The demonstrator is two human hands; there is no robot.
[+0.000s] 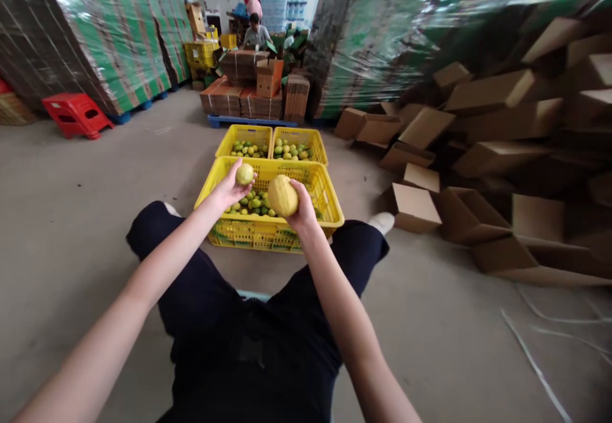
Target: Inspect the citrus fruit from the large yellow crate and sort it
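Note:
My left hand (pixel 229 191) is closed around a small yellow-green lemon (pixel 245 174), above the left part of the big yellow crate (pixel 268 224). In my right hand (pixel 303 210) is a much larger yellow lemon (pixel 283 195) with a ribbed skin, held over the same crate. Both fruits are apart from each other. Below them, several green and yellow lemons (pixel 258 204) lie in the crate, partly hidden by my hands and the fruit. Two smaller yellow crates, one at left (pixel 229 140) and one at right (pixel 321 145), stand just behind, each with more lemons inside.
Loose cardboard boxes (pixel 414 207) pile up on the right. Flattened cartons (pixel 239 66) sit on a blue pallet (pixel 224 121) ahead, with people behind. Wrapped stacks (pixel 119 34) rise on both sides. A red stool (pixel 79 114) stands at left; white straps (pixel 535 365) lie at right.

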